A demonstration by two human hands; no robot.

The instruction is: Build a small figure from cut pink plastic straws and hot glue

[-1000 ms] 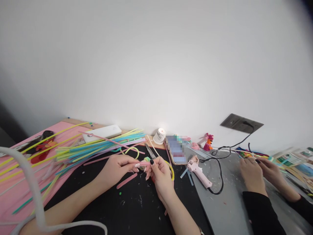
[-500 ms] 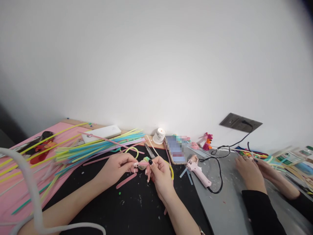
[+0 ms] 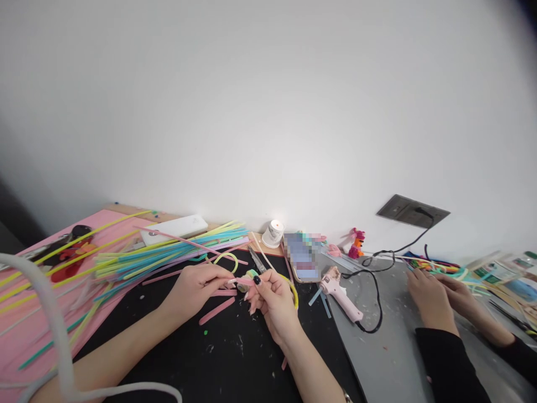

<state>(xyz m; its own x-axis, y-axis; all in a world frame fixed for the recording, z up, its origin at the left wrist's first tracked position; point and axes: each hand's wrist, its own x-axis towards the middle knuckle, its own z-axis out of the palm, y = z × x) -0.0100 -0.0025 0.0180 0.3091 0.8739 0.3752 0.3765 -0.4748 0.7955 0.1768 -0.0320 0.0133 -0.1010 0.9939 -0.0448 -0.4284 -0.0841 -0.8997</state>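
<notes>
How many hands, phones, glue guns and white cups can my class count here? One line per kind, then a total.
Hands: 4 (the wearer's left hand and right hand, a co-worker's two)
Phone: 1
Glue gun: 1
White cup: 1
Total: 7

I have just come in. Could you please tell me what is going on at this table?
A person's left hand and right hand pinch a pink strip between them, above a black mat. Another pink piece lies on the mat. Pastel strips lie bundled to the left, a glue gun to the right. Farther right are a second person's hands.
</notes>
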